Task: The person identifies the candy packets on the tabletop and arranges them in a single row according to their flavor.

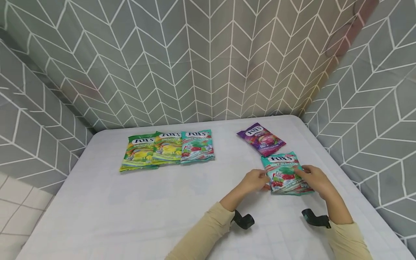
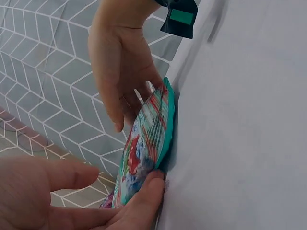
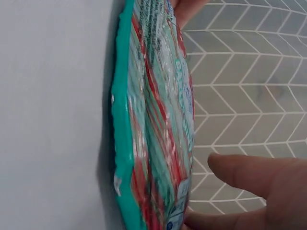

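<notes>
On the right side of the table lies a teal Fox's Mint Blossom candy bag, flat with its print facing up. At its left edge is my left hand, its fingers touching the bag's side; the left wrist view shows the thumb held off the bag. My right hand is at the opposite edge, fingers against the side. Its thumb stands apart from the wrapper in the right wrist view. Just behind, a purple Fox's candy bag lies at a slant, close against the teal one.
Toward the back left, two green-yellow Fox's Spring Tea bags and another teal Mint Blossom bag lie in an overlapping row. The table has a white cover. Grey patterned curtains stand behind and at the sides.
</notes>
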The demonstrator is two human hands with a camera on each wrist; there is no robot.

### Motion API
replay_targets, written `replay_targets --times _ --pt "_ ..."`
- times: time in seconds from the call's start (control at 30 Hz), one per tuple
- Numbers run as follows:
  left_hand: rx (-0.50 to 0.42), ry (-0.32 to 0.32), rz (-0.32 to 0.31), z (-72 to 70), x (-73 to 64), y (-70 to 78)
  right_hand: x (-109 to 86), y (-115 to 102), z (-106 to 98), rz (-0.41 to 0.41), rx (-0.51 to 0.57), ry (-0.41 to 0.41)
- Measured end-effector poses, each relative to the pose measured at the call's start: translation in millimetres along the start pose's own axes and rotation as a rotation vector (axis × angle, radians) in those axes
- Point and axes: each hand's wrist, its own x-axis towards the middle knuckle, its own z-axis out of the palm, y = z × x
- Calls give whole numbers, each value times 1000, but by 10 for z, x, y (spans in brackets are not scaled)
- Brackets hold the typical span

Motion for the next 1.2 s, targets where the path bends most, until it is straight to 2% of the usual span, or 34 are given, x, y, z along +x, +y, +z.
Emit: replay_targets --times 0.13,0.23,0.33,0.47,0.57,0.67,0.8,0.93,1.07,1.2 --pt "-39 -18 -50 25 8 7 10 9 -4 45 88 -61" --pt "-50 9 -80 27 5 7 7 0 11 59 148 -83" --pt "-120 27 -99 8 -18 0 -4 -3 41 50 239 -101" --pt "-171 29 -89 -55 -58 -8 -15 -11 68 17 410 -152" --pt "-135 43 -65 -119 -69 -22 -11 -42 65 -4 514 -197" --pt "-112 58 -36 -176 -68 -51 13 -105 65 -21 542 -215" --pt "-189 72 7 -290 -56 -89 95 -255 88 -57 533 -180" --pt "-268 115 50 -495 -79 -114 196 -485 171 -83 571 -116" --pt "-260 169 90 -716 -158 -125 252 -712 287 -120 622 -54" --pt "-211 211 115 -909 -253 -115 272 -925 385 -173 695 -10"
